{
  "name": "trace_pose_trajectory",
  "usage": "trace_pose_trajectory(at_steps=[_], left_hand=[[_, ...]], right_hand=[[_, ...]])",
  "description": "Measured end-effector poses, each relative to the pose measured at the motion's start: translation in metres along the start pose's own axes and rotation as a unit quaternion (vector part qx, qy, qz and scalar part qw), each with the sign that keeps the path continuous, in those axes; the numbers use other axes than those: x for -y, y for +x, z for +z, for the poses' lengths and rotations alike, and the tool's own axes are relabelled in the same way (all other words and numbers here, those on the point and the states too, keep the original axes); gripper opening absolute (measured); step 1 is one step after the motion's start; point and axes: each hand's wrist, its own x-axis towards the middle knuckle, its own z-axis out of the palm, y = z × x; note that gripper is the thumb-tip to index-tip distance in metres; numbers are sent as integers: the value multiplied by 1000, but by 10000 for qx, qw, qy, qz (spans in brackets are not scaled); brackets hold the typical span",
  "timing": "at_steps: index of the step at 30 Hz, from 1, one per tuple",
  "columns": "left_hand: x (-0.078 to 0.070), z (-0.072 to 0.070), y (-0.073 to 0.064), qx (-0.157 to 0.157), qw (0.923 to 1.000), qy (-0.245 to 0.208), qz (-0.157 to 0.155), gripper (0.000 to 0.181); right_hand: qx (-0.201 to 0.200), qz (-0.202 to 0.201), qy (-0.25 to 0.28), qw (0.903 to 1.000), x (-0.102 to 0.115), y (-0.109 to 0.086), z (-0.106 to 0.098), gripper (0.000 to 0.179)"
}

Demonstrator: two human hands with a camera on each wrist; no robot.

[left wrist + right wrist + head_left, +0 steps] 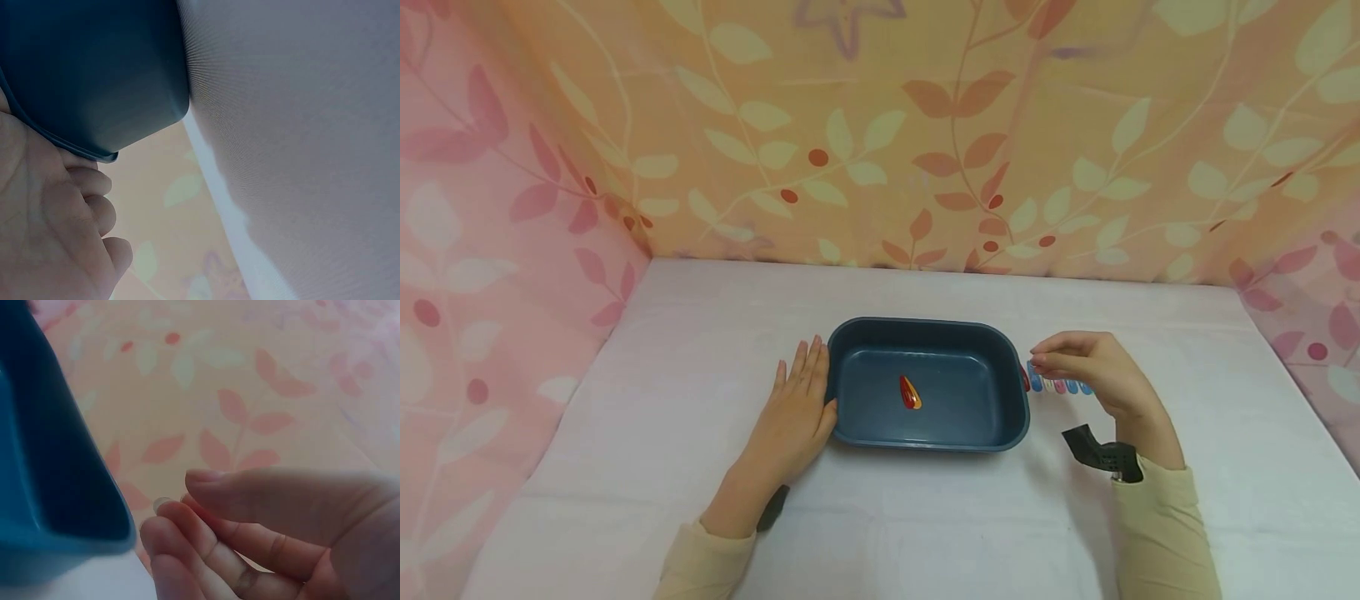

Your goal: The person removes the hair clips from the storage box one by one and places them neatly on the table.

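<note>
A blue rectangular basin (pixel 925 446) stands mid-table. A red snap hair clip (pixel 906 392) and a yellow snap hair clip (pixel 915 395) lie together on its floor. My left hand (pixel 797 417) rests along the basin's left side, fingers straight and thumb at the rim; the left wrist view shows the palm beside the basin wall. Just right of the basin, my right hand (pixel 1093 367) is raised, fingers bent and thumb close to them; nothing shows between the fingertips. Under it runs a row of hair clips (pixel 1060 387) in blue, white and pink, partly hidden, with a red one (pixel 1025 379) at the basin's edge.
White cloth covers the table (pixel 737 325). A leaf-patterned curtain (pixel 865 192) hangs behind it, with pink patterned cloth (pixel 460 275) at the left and right. Black camera mounts (pixel 1101 454) sit at both wrists.
</note>
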Motion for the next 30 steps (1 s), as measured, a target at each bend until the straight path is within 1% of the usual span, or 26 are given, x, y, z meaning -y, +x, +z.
trace_pose_trajectory(at_steps=[4,9,17,25,30], left_hand=[[0,0,0,16,10000,-9,3,69],[0,0,0,29,10000,-12,-12,69],[0,-1,0,21,10000,-4,-8,69],[0,-1,0,6,10000,18,9,69],[0,0,0,5,10000,3,12,69]], right_hand=[[117,-83,29,9999,4,3,6,26],[289,-180,217,9992,8,6,12,27],[497,-96,293,9983,16,12,24,28],[615,-49,151,9980,16,20,38,26],[715,32,182,9973,16,22,47,26]])
